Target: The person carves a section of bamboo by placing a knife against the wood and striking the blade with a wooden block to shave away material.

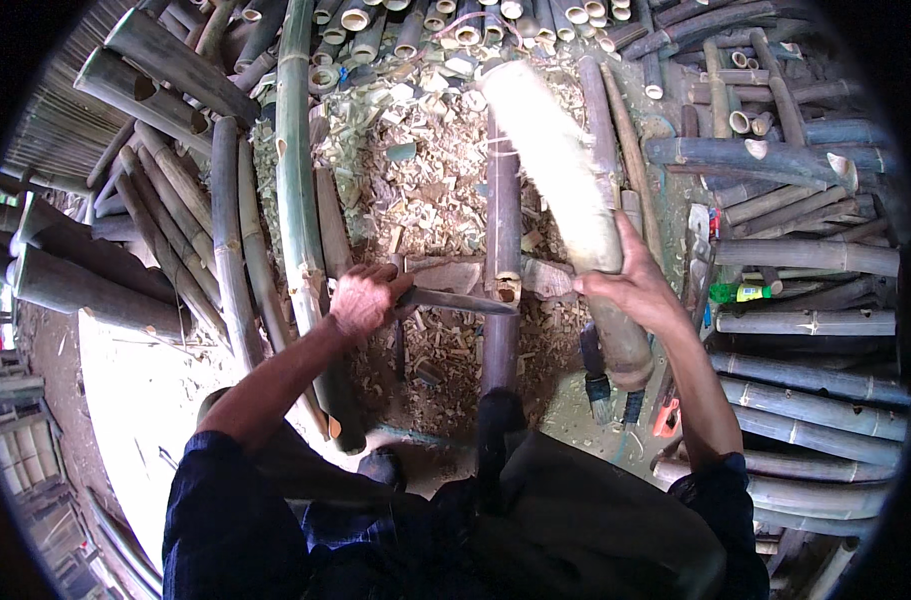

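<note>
My left hand (363,302) is closed around the handle of a knife (460,300), whose long dark blade points right. The blade's tip lies over a dark bamboo pole (502,220) that runs lengthwise in front of me; I cannot tell whether they touch. A pale-edged hole (505,291) shows in the pole beside the tip. My right hand (635,285) grips a thick pale wooden club (550,150), tilted with its broad, bright far end up and left. That end looks rough and somewhat blurred. The club's browner lower end sticks out below my hand.
Wood chips (435,190) cover the ground. A green bamboo pole (295,180) stretches along the left. Bamboo poles (805,255) are stacked at right, with a green bottle (740,292) among them. More poles (165,60) lean at far left. An orange-handled tool (665,418) lies near my right forearm.
</note>
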`<state>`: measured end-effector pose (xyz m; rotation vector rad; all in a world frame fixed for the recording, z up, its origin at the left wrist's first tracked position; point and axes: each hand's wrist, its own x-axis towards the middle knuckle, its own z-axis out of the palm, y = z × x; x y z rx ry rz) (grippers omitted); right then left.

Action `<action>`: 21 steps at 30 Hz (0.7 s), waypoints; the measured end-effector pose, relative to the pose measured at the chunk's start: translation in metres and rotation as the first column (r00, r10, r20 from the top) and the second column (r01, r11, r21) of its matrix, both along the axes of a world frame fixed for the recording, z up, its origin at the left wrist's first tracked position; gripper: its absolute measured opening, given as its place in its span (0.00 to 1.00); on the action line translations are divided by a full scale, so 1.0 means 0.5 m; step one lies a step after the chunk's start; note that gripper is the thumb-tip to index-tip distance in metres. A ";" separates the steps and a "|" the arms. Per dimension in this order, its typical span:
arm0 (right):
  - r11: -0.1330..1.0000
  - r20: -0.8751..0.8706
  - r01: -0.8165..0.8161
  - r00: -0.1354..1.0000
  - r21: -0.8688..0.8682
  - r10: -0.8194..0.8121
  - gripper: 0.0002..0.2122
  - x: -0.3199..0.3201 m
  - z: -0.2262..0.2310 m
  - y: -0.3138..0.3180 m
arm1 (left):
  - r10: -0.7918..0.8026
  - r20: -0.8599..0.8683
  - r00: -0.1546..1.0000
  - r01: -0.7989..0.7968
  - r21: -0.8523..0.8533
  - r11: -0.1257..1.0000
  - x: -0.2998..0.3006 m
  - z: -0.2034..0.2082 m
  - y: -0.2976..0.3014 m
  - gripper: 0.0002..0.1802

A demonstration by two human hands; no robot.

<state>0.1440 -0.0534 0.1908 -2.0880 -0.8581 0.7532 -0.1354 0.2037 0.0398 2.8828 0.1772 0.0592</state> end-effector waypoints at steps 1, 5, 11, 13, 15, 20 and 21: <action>1.000 0.019 -0.003 1.000 0.000 0.003 0.48 0.002 -0.001 -0.011 | 0.062 -0.047 0.997 -0.065 -0.058 0.996 -0.007 -0.008 -0.019 0.25; 0.997 0.016 -0.045 0.999 -0.055 0.046 0.48 0.003 -0.016 -0.045 | 0.123 -0.302 0.945 -0.162 -0.107 0.981 0.002 0.005 -0.045 0.22; 0.908 -0.014 -0.260 0.963 -0.328 0.271 0.40 -0.043 0.003 -0.041 | 0.114 -0.593 0.797 -0.155 -0.018 0.988 0.036 0.017 -0.042 0.21; 0.793 0.259 -0.479 0.768 -0.376 0.586 0.38 -0.047 -0.006 -0.039 | 0.018 -0.475 0.880 -0.027 -0.013 1.000 -0.010 -0.082 -0.007 0.18; 0.645 0.527 -0.662 0.418 -0.382 0.740 0.37 -0.027 -0.036 -0.053 | 0.075 -0.440 0.895 -0.061 0.046 0.997 0.012 -0.034 -0.030 0.15; 0.358 0.361 -0.587 0.118 -0.726 0.925 0.39 0.043 -0.116 -0.017 | 0.077 -0.508 0.858 -0.074 0.026 0.997 0.046 -0.011 -0.031 0.13; 0.342 0.357 -0.613 0.103 -0.712 0.928 0.39 0.033 -0.109 -0.010 | 0.105 -0.508 0.855 -0.090 0.053 0.995 0.041 -0.016 -0.027 0.13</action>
